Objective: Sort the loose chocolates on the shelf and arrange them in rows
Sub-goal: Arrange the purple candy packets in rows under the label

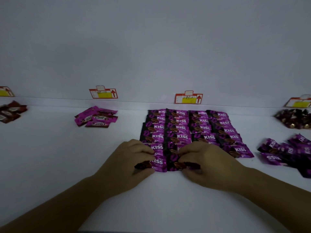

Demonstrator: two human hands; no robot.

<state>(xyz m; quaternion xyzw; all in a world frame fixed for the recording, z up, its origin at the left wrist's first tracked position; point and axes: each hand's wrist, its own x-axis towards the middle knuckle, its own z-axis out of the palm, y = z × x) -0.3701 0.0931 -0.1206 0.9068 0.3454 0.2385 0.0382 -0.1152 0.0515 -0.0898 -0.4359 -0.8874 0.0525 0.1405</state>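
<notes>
The left hand (129, 158) has its fingers curled and its thumb tucked under, pinching the left end of the nearest Kiss packet (158, 163). Beside it the right hand (207, 162) curls its fingers in the same way over the right end of the neighbouring packet (178, 165), which is darker and partly hidden under the fingertips. These two packets lie side by side, touching, at the front edge of the arranged block of Kiss chocolates (185, 126). That block is four columns of purple wrappers overlapping one another back towards the wall (the two left columns reach furthest forward, to the hands). A single packet (239, 150) ends the right-hand column, just past the right hand's knuckles. To the right, apart from the block, a loose heap of Kiss packets (286, 152) lies at mixed angles on the white shelf (67, 157). Behind that heap sits a pile of dark, gold-tipped sweets (294, 120). Left of the block lies a small cluster of pink Choco packets (96, 118), and at the far left some dark red packets (11, 111). Red and yellow price tags (188, 98) stand along the back edge.
</notes>
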